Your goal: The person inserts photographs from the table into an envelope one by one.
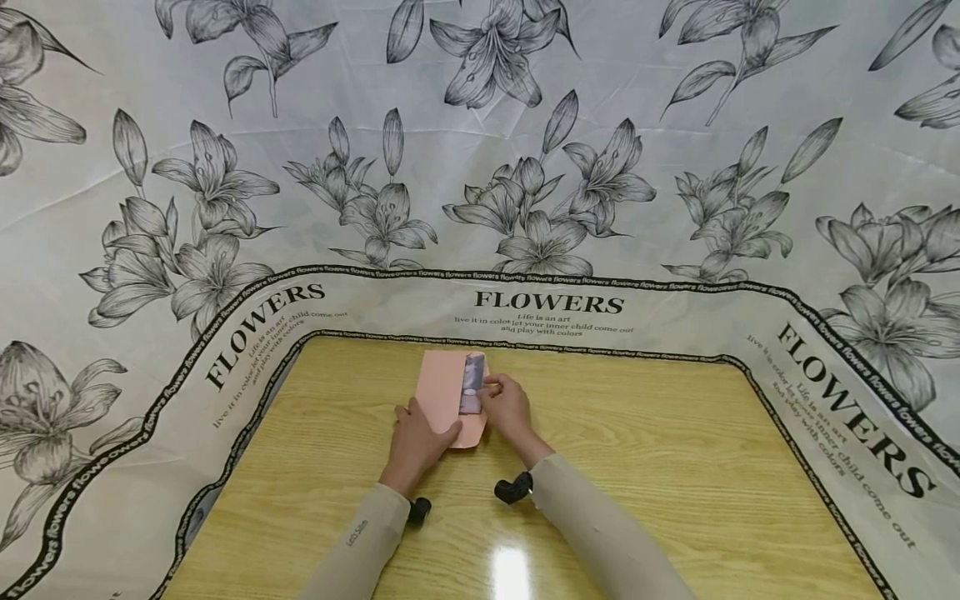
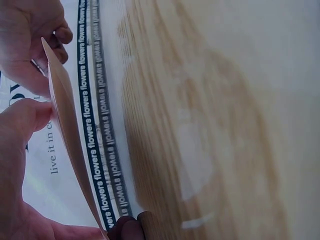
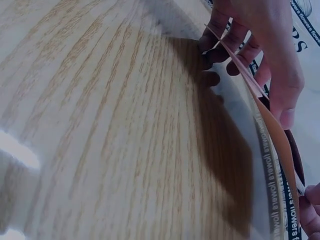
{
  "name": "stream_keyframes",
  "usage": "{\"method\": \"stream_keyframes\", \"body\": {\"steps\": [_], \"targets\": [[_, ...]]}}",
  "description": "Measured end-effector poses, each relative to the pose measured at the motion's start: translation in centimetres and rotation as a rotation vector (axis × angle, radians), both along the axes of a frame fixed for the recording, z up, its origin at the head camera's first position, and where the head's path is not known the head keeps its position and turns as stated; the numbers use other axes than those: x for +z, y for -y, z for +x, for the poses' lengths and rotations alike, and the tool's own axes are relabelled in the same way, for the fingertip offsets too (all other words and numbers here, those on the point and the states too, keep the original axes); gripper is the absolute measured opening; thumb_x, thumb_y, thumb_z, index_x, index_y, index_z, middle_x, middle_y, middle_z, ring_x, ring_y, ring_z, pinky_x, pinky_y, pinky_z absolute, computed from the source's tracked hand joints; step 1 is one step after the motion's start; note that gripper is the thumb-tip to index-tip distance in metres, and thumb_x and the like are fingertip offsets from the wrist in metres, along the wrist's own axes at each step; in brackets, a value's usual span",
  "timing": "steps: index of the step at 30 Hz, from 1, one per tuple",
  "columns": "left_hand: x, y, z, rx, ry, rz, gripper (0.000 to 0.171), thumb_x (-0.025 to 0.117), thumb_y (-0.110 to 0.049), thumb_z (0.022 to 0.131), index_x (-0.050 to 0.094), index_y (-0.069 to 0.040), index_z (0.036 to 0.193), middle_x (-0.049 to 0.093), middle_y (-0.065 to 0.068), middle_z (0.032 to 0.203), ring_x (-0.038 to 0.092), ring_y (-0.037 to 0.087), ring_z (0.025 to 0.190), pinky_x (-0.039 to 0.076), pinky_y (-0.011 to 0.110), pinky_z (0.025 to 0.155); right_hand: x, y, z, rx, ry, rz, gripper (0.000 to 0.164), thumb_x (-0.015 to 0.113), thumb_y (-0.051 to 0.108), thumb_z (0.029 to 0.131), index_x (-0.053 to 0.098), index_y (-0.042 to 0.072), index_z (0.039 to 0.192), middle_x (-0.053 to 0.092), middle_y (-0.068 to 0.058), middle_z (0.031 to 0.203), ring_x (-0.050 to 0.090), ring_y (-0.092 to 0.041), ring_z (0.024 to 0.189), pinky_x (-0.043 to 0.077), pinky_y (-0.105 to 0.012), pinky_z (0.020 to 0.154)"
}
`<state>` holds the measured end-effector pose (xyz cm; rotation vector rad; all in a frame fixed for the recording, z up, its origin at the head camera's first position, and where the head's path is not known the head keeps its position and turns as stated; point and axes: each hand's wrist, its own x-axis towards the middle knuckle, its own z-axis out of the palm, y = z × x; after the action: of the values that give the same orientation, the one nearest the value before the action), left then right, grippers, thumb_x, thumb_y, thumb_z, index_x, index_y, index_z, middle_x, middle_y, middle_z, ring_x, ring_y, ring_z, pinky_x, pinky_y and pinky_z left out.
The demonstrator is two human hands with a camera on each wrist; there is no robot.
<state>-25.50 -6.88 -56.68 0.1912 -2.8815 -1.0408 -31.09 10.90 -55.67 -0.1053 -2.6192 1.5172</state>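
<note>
A pink envelope (image 1: 438,383) is held tilted above the tabletop, its flap side facing up. In its opening, on the right, lies a grey-purple printed paper (image 1: 471,390). My left hand (image 1: 416,442) grips the envelope's near left part; in the right wrist view the thumb (image 3: 286,118) lies over it and several fingers reach behind it. At the opening's right side, my right hand (image 1: 512,408) pinches the printed paper's edge. Only that hand's fingertips (image 3: 311,205) show at the lower right of the right wrist view.
The wood-grain table (image 1: 645,433) extends around both arms. A floral cloth (image 1: 551,283) printed with "FLOWERS" hangs behind and along the sides. Black wrist devices (image 1: 513,488) sit under the sleeves. A bright light reflection lies near the table's front.
</note>
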Motion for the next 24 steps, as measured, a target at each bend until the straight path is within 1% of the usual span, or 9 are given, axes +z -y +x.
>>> {"method": "stream_keyframes", "body": {"steps": [2,4,6,7,9,13,20,24], "targets": [[0.0,0.0,0.0,0.001,-0.005,-0.002,0.104,0.080,-0.058,0.089,0.037,0.013,0.152,0.046,0.036,0.128,0.062,0.050,0.100,0.056,0.059,0.085,-0.1,0.2,-0.1,-0.008,-0.010,0.045,0.024,0.076,0.015,0.097,0.077,0.007,0.120,0.070,-0.004,0.089,0.060,-0.017,0.071,0.049,-0.033,0.067],[0.0,0.0,-0.1,0.001,0.003,-0.001,0.105,0.080,-0.059,0.089,0.037,0.013,0.152,0.046,0.036,0.129,0.062,0.049,0.100,0.056,0.059,0.086,-0.1,0.4,-0.1,-0.011,-0.023,0.076,0.023,0.076,0.015,0.097,0.077,0.008,0.119,0.072,-0.003,0.087,0.062,-0.018,0.073,0.051,-0.040,0.082],[-0.1,0.1,-0.1,0.001,0.007,0.005,0.105,0.081,-0.059,0.088,0.037,0.012,0.152,0.046,0.035,0.128,0.062,0.048,0.099,0.056,0.059,0.086,-0.2,0.6,-0.1,-0.011,-0.032,0.095,0.022,0.076,0.016,0.098,0.078,0.008,0.118,0.073,-0.002,0.087,0.065,-0.019,0.076,0.046,-0.048,0.097],[-0.1,0.1,-0.1,0.001,0.009,0.006,0.105,0.081,-0.059,0.088,0.037,0.012,0.152,0.046,0.035,0.128,0.062,0.048,0.099,0.056,0.059,0.086,-0.3,0.8,-0.1,-0.013,-0.035,0.099,0.021,0.076,0.016,0.097,0.078,0.008,0.117,0.074,-0.001,0.087,0.066,-0.021,0.078,0.042,-0.051,0.103],[-0.1,0.1,-0.1,0.002,0.013,0.009,0.105,0.081,-0.060,0.088,0.037,0.012,0.152,0.046,0.034,0.128,0.061,0.048,0.099,0.056,0.059,0.086,-0.6,1.0,-0.3,-0.014,-0.040,0.110,0.021,0.077,0.016,0.097,0.079,0.008,0.116,0.075,-0.001,0.087,0.068,-0.022,0.082,0.036,-0.054,0.108],[0.0,0.1,-0.1,0.003,0.007,0.010,0.105,0.080,-0.060,0.088,0.037,0.012,0.152,0.046,0.035,0.128,0.062,0.049,0.100,0.056,0.059,0.086,-1.1,1.6,-0.6,-0.021,-0.049,0.136,0.020,0.078,0.016,0.097,0.080,0.009,0.115,0.076,-0.001,0.088,0.070,-0.024,0.085,0.037,-0.052,0.106],[0.1,0.1,-0.1,0.006,0.009,0.011,0.107,0.081,-0.059,0.088,0.036,0.012,0.154,0.046,0.035,0.130,0.061,0.049,0.102,0.056,0.058,0.087,-1.1,2.2,-0.5,-0.018,-0.075,0.168,0.020,0.079,0.018,0.097,0.080,0.010,0.115,0.077,-0.002,0.088,0.069,-0.026,0.086,0.039,-0.052,0.099],[0.1,0.0,-0.1,0.010,0.010,0.010,0.107,0.081,-0.059,0.088,0.036,0.012,0.154,0.046,0.035,0.130,0.061,0.048,0.101,0.056,0.058,0.087,-1.3,2.5,-0.6,-0.026,-0.074,0.170,0.020,0.078,0.016,0.097,0.080,0.009,0.115,0.077,-0.003,0.088,0.069,-0.029,0.089,0.038,-0.053,0.100]]}}
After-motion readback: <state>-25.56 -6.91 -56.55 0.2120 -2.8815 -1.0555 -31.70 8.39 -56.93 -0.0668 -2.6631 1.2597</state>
